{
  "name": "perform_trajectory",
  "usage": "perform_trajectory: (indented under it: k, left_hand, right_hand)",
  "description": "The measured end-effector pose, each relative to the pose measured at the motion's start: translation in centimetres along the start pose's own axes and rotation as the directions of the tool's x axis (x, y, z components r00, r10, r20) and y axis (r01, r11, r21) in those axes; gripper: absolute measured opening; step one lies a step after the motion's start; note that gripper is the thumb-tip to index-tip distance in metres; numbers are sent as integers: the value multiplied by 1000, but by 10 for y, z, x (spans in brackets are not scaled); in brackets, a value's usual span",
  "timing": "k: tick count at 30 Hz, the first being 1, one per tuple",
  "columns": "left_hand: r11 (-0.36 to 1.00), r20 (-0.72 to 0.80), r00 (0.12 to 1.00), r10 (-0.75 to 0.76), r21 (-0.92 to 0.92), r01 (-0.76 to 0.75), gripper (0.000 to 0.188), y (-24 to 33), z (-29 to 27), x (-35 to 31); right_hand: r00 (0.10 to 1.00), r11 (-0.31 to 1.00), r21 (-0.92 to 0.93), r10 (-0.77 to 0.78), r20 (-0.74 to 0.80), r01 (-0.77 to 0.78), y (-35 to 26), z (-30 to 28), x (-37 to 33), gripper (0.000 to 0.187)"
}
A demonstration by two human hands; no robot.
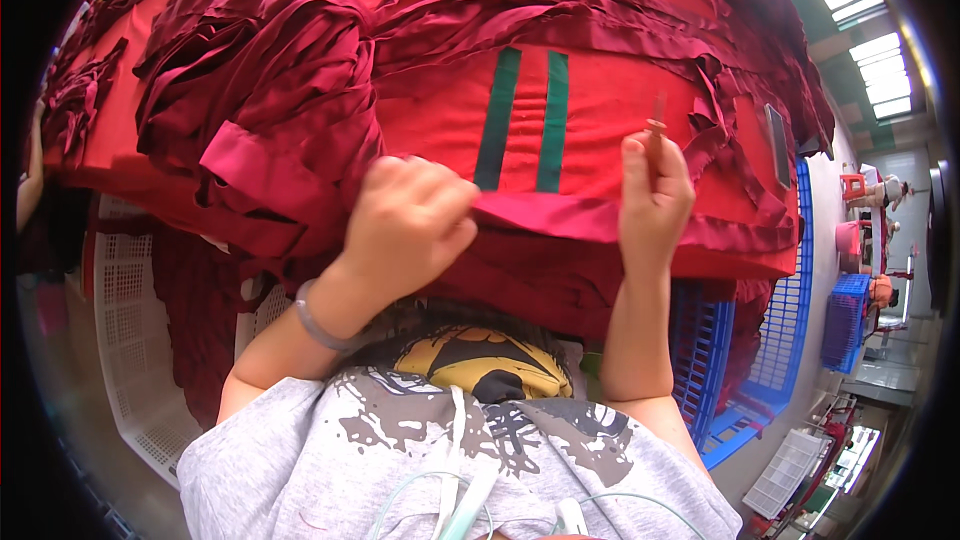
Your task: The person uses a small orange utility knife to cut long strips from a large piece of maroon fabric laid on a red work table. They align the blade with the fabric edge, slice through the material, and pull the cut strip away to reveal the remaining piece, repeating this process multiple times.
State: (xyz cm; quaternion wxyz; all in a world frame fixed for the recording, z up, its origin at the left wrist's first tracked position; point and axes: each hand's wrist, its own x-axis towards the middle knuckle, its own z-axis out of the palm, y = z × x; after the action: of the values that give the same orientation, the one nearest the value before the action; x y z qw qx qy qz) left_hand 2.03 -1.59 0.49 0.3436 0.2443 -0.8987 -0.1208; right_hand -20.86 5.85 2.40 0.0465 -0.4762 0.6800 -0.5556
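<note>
My left hand [412,223] is closed at the near edge of the red-covered table. A long maroon fabric strip [560,217] meets its fingers and runs right along that edge. My right hand [655,195], raised above the strip, grips a slim brown-handled tool [655,128] whose thin tip points away from me. The tip is too blurred to tell its exact kind. Between and beyond the hands, two dark green bands [497,120] lie upright on the red cloth [610,130]. Left of them rises a big heap of maroon fabric strips [280,90].
A dark phone-like slab [778,145] rests at the table's right edge. Blue plastic crates [790,340] stand below on the right, a white perforated basket [130,330] on the left. At the far left, another person's arm [32,170] shows. More people sit in the right background.
</note>
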Motion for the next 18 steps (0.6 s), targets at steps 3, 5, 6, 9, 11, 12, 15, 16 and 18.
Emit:
perform_trajectory:
  k: [3,5,6,9,11,12,15,16,18]
  left_hand:
    - [984,-327,945,-26,156,81,8,-27,-47,0]
    - [896,-400,893,-204,291,335,12,-37,-85,5]
    - [861,-453,859,-237,312,402,19,-41,-101,10]
    - [839,-596,802,46,458,293,11,-45,-113,31]
    - [877,-515,853,82,444,184,13,-30,-95,51]
    - [926,-434,900,37,354,132,15,-20,-73,64]
    - [983,-188,981,-41,169,73,16,-18,-6,88]
    - [990,-113,991,-71,112,83,18,-22,13,95]
    - [973,-104,991,-87,204,107,20,-38,38,104]
  right_hand:
    - [992,992,99,84,-94,-74,20,-37,-6,13]
    - [984,978,162,146,-103,-128,28,-59,-13,12]
    - [976,967,186,194,-95,-174,31,-68,-18,13]
    - [965,945,217,258,-35,-245,31,-72,-29,9]
    - [955,940,202,291,-55,-275,30,-66,-32,6]
    - [948,939,186,308,-80,-289,29,-63,-36,5]
    - [968,949,199,249,12,-247,10,-52,-39,3]
    - [971,947,215,233,51,-239,6,-51,-40,2]
    - [968,949,197,228,103,-244,0,-51,-44,3]
